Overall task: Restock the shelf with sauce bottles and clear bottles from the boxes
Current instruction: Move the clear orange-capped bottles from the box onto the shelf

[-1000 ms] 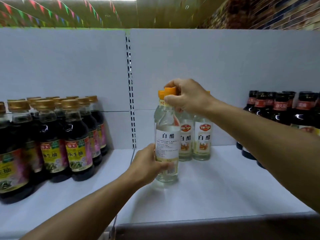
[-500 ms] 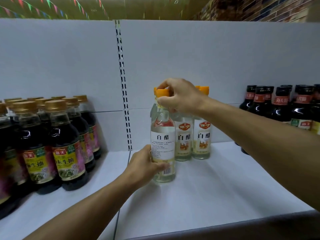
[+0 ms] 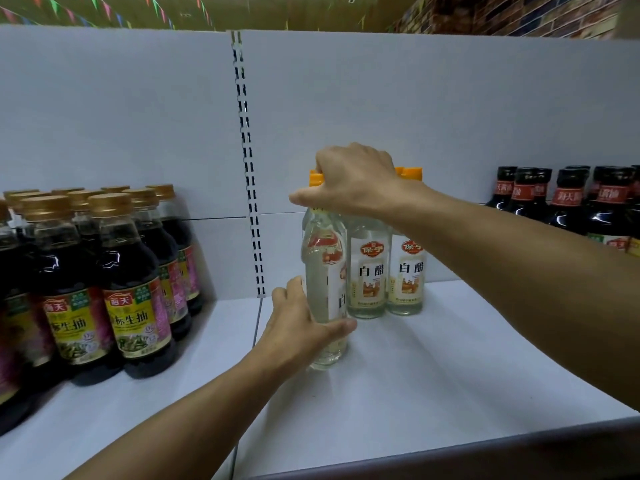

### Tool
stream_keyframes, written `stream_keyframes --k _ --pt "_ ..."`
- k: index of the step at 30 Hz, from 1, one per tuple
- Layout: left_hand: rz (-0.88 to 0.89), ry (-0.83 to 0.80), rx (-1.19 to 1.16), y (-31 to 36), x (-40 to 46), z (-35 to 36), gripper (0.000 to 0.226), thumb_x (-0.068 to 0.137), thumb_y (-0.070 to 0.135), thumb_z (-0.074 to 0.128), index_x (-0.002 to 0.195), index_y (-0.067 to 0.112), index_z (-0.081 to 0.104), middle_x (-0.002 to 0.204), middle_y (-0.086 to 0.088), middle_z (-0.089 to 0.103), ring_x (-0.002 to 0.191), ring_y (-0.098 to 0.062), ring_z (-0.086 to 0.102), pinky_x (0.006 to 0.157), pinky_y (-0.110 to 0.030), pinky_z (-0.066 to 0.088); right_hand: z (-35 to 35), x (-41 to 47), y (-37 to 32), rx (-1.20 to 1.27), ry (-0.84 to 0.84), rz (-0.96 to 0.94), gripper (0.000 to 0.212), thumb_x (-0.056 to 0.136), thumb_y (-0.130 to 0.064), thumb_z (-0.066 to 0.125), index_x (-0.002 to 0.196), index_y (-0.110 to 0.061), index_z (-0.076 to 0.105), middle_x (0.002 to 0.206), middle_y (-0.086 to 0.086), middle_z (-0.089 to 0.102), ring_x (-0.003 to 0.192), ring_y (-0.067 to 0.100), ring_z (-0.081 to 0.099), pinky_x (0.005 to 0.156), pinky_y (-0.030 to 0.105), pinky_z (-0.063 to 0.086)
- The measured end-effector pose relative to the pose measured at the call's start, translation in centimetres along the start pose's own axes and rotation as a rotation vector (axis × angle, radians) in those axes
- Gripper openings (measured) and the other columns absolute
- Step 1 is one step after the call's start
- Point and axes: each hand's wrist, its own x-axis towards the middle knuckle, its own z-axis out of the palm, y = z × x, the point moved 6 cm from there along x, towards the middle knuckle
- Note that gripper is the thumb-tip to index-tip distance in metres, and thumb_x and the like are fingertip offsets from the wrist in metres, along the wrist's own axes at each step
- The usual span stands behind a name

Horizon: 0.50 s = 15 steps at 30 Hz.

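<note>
Left grip (image 3: 304, 327) clamped round clear bottle (image 3: 325, 271) base, right grip (image 3: 349, 181) clamped on its cap; bottle upright on shelf (image 3: 433, 375).

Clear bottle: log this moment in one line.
left hand: grips clear bottle low | right hand: grips cap | bottle: upright on shelf

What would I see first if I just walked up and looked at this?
Two hands on one clear bottle mid-shelf: the right hand grips its orange cap, the left hand wraps its lower body. Two matching clear bottles stand just behind it. Dark, gold-capped sauce bottles crowd the left; black-capped ones stand far right.
</note>
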Motion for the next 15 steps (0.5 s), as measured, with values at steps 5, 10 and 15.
stream_keyframes --k 5,10,15 --pt "-0.062 -0.001 -0.069 -0.6 0.7 -0.5 0.068 0.064 0.032 0.090 0.116 0.030 0.047 0.110 0.010 0.066 0.098 -0.013 0.067 0.083 -0.036 0.058 -0.4 0.3 0.2 0.013 -0.040 -0.008 0.049 0.085 -0.065 0.051 0.091 -0.017 0.060 0.081 -0.001 0.063 0.077 0.022 0.058 0.066 0.036 0.041" --pt "-0.130 -0.035 -0.175 -1.3 1.4 -0.8 0.053 0.068 0.015 0.088 0.106 0.030 0.053 0.106 0.011 0.069 0.098 -0.013 0.067 0.087 -0.039 0.057 -0.7 0.2 1.3 0.086 -0.069 0.025 0.046 0.084 -0.052 0.057 0.095 -0.010 0.068 0.088 0.007 0.070 0.081 0.025 0.064 0.066 0.036 0.046" --pt "-0.096 -0.038 -0.167 -0.8 1.7 -0.2 0.035 0.078 0.010 0.079 0.097 0.034 0.062 0.098 0.014 0.072 0.094 -0.010 0.068 0.091 -0.042 0.056 0.0 0.0 2.4 0.176 -0.079 0.115 0.055 0.083 -0.060 0.060 0.090 -0.006 0.068 0.072 0.003 0.058 0.064 0.020 0.054 0.058 0.032 0.039"
